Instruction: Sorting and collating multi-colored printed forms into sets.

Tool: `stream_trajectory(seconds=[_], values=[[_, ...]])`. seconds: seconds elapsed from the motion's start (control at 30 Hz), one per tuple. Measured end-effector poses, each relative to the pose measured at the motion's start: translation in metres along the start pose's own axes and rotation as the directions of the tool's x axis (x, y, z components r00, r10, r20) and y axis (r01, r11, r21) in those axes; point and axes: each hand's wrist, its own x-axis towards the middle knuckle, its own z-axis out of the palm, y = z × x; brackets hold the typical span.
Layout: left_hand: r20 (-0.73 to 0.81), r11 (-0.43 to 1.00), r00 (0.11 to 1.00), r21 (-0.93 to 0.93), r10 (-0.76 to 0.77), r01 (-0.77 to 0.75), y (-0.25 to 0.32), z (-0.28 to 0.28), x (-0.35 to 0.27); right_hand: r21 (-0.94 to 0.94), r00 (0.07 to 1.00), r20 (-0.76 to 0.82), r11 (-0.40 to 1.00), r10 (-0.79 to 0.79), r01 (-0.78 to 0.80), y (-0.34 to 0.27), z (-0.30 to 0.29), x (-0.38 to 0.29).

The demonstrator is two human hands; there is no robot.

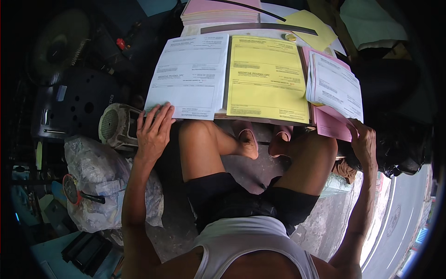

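My left hand lies with its fingers slightly spread on the lower left corner of a stack of white printed forms. A stack of yellow printed forms is in the middle. At the right lies a collated pile of forms, white on top, with pink and yellow edges showing along its side. My right hand pinches this pile's lower right corner, which bends upward. Beneath it a pink sheet sticks out over the table's front edge. My right fingertips are partly hidden.
Behind the forms are a thick pink paper stack, a dark flat strip, a small round container and loose yellow paper. A plastic stool and a bulging clear plastic bag stand left. Dark plastic bags sit right.
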Motion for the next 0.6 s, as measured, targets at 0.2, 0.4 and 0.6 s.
stream_trajectory(seconds=[0.2, 0.4, 0.6], values=[[-0.299, 0.957, 0.953, -0.288, -0.053, -0.037, -0.004, 0.005, 0.018, -0.005, 0.999, 0.019, 0.999, 0.04, -0.04, 0.005, 0.0, 0.0], [-0.339, 0.841, 0.912, -0.54, -0.232, 0.013, 0.016, 0.004, 0.054, 0.033, 0.993, 0.051, 0.993, 0.109, -0.11, 0.005, -0.005, 0.003], [-0.307, 0.891, 0.941, -0.375, 0.143, -0.258, 0.073, 0.0, 0.116, 0.149, 0.979, -0.049, 0.971, 0.199, -0.189, 0.024, 0.002, 0.016]])
